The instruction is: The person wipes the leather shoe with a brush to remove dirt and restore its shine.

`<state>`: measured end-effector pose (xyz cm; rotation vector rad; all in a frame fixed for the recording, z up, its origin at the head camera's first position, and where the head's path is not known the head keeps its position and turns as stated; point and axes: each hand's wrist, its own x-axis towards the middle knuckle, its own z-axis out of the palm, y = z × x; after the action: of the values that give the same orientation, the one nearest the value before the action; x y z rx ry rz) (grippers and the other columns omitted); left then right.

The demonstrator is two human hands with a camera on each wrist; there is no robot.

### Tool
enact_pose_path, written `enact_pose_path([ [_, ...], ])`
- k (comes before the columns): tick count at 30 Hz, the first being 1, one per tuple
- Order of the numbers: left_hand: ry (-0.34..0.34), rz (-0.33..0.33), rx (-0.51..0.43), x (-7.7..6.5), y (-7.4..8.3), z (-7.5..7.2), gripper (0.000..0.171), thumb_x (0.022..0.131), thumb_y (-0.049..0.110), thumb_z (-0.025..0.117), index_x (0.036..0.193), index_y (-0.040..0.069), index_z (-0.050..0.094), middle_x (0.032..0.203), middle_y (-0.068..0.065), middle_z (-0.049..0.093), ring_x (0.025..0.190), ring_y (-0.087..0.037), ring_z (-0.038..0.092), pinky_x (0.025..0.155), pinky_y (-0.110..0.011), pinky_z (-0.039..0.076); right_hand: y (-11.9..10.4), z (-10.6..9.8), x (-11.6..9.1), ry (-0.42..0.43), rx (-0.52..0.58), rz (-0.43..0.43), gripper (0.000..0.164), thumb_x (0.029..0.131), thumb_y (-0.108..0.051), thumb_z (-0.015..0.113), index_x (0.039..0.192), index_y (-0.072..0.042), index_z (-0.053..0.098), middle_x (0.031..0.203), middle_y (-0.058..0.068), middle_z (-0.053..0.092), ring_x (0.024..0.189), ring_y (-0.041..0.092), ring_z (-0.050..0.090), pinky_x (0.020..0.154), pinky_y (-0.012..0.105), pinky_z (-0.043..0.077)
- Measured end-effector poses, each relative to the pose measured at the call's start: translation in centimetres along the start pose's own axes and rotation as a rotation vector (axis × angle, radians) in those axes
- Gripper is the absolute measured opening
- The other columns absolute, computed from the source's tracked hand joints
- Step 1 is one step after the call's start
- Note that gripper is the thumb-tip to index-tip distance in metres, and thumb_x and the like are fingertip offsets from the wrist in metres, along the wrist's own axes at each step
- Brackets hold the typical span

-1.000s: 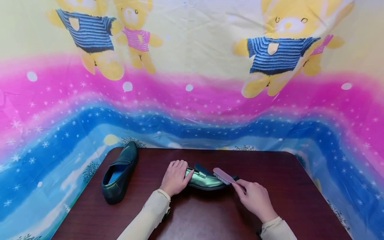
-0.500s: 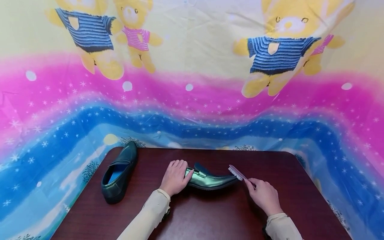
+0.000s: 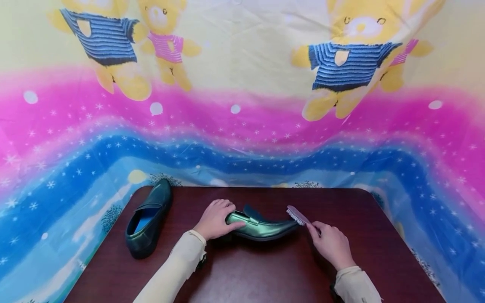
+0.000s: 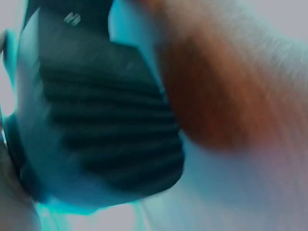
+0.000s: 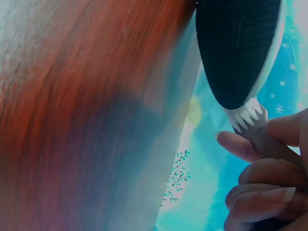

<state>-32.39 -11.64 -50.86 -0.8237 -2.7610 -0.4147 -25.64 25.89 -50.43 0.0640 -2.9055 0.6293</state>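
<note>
A shiny dark green loafer is held sideways above the table, toe to the right. My left hand grips it around the heel end, thumb along the near side. The ridged heel of its sole fills much of the left wrist view, which is blurred. My right hand pinches the handle of a pinkish brush with white bristles. These bristles touch the loafer's toe tip, as the right wrist view shows with the front sole above the bristles.
A second dark green loafer with a blue insole stands at the left side of the dark red-brown table. Behind the table and around its sides hangs a cloth printed with bears and snowflakes.
The brush has moved right along the loafer to its toe tip. My left hand has shifted slightly left on the heel end, its thumb now lying further along the side.
</note>
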Motion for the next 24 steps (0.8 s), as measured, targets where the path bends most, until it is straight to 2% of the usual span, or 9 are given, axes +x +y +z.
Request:
enact_pose_path([
  [2,-0.020,-0.004,-0.016,0.1,-0.1,-0.6,0.066,0.082,0.077,0.066,0.111,0.019,0.074,0.126,-0.002,0.067,0.119,-0.024,0.062,0.110,-0.046,0.045,-0.1,-0.1,-0.1,0.025,0.010,-0.004,0.028,0.101,-0.034,0.066,0.113,-0.011,0.077,0.076,0.002,0.071,0.063,0.019,0.057,0.053,0.039,0.043],
  [4,-0.041,-0.007,-0.014,0.2,-0.1,-1.2,0.063,0.075,0.083,0.069,0.102,0.026,0.073,0.133,0.002,0.065,0.114,-0.021,0.066,0.099,-0.044,0.050,-0.2,-0.1,-0.2,0.045,0.027,-0.007,0.026,0.101,-0.034,0.067,0.111,-0.012,0.077,0.072,-0.001,0.068,0.062,0.017,0.055,0.054,0.037,0.042],
  [5,-0.059,-0.006,-0.006,0.2,0.0,-1.4,0.062,0.072,0.086,0.069,0.098,0.029,0.069,0.133,0.004,0.064,0.105,-0.017,0.068,0.090,-0.042,0.052,-0.3,-0.2,-0.3,0.049,0.039,-0.009,0.026,0.101,-0.034,0.067,0.110,-0.012,0.077,0.069,-0.002,0.066,0.061,0.017,0.054,0.055,0.036,0.041],
  [7,-0.085,0.013,0.026,0.3,0.2,-1.8,0.063,0.066,0.090,0.068,0.088,0.032,0.059,0.124,0.008,0.066,0.088,-0.014,0.068,0.074,-0.036,0.048,-0.6,-0.2,-0.3,0.052,0.058,-0.015,0.025,0.101,-0.034,0.067,0.109,-0.013,0.077,0.066,-0.004,0.064,0.061,0.015,0.053,0.056,0.035,0.041],
  [10,-0.103,0.060,0.091,0.2,0.6,-1.9,0.066,0.064,0.094,0.066,0.079,0.032,0.050,0.105,0.012,0.067,0.074,-0.011,0.061,0.064,-0.031,0.042,-1.0,-0.3,-0.6,0.052,0.076,-0.016,0.026,0.101,-0.035,0.066,0.110,-0.013,0.078,0.062,-0.006,0.061,0.061,0.014,0.054,0.058,0.036,0.043],
  [13,-0.061,0.110,0.127,0.0,1.0,-1.5,0.058,0.067,0.090,0.067,0.077,0.033,0.066,0.095,0.014,0.069,0.078,-0.011,0.063,0.064,-0.032,0.048,-1.4,-0.3,-0.8,0.059,0.084,-0.022,0.025,0.101,-0.034,0.067,0.110,-0.013,0.078,0.060,-0.007,0.058,0.061,0.013,0.053,0.061,0.037,0.045],
  [17,0.036,0.159,0.146,-0.2,1.3,-0.7,0.045,0.074,0.077,0.075,0.083,0.033,0.082,0.105,0.012,0.072,0.093,-0.010,0.065,0.074,-0.033,0.055,-2.1,-0.4,-1.0,0.051,0.101,-0.037,0.023,0.102,-0.032,0.066,0.110,-0.013,0.078,0.059,-0.007,0.057,0.058,0.013,0.049,0.062,0.036,0.043],
  [21,0.133,0.169,0.213,-0.4,1.5,-0.3,0.039,0.077,0.070,0.078,0.079,0.032,0.083,0.100,0.008,0.071,0.092,-0.011,0.060,0.076,-0.032,0.053,-3.1,0.0,-1.3,0.049,0.108,-0.066,0.021,0.104,-0.030,0.064,0.110,-0.014,0.076,0.063,-0.007,0.058,0.057,0.013,0.047,0.060,0.034,0.041],
  [24,0.154,0.132,0.260,-0.5,1.7,0.0,0.042,0.078,0.072,0.077,0.070,0.030,0.079,0.092,0.008,0.066,0.086,-0.011,0.057,0.073,-0.031,0.052,-4.0,0.8,-1.5,0.032,0.110,-0.082,0.018,0.106,-0.028,0.060,0.109,-0.013,0.070,0.063,-0.005,0.055,0.055,0.014,0.046,0.057,0.033,0.039],
])
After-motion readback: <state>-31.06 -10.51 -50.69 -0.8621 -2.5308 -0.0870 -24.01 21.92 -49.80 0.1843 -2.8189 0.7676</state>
